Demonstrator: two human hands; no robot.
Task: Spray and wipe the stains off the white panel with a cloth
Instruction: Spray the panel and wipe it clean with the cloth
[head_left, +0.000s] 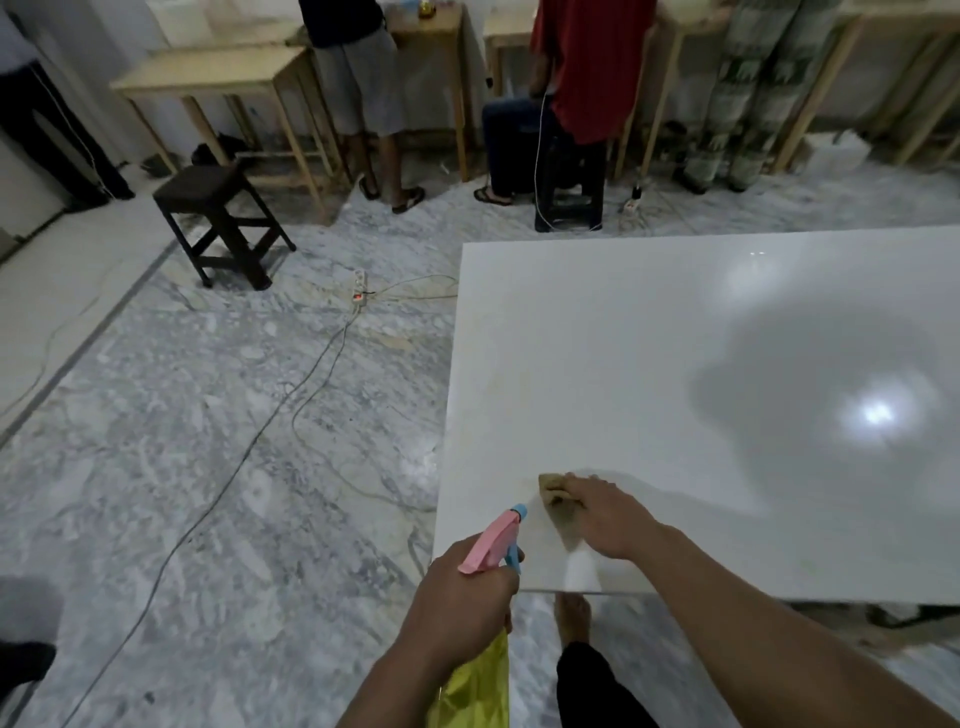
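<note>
A large glossy white panel (675, 338) fills the right half of the view, lying flat and raised off the floor. My right hand (605, 514) presses a small tan cloth (553, 488) onto the panel near its front left corner. Faint yellowish smears show on the panel around the cloth. My left hand (462, 587) grips a spray bottle (491, 545) with a pink and blue trigger head and a yellow body. It is held just off the panel's front left edge, with the nozzle pointing toward the cloth.
Grey marble floor lies to the left, crossed by cables running to a power strip (359, 291). A dark stool (218, 223) stands at the back left. Wooden tables (218, 78) and several standing people line the far wall. My bare foot (571, 618) is under the panel's front edge.
</note>
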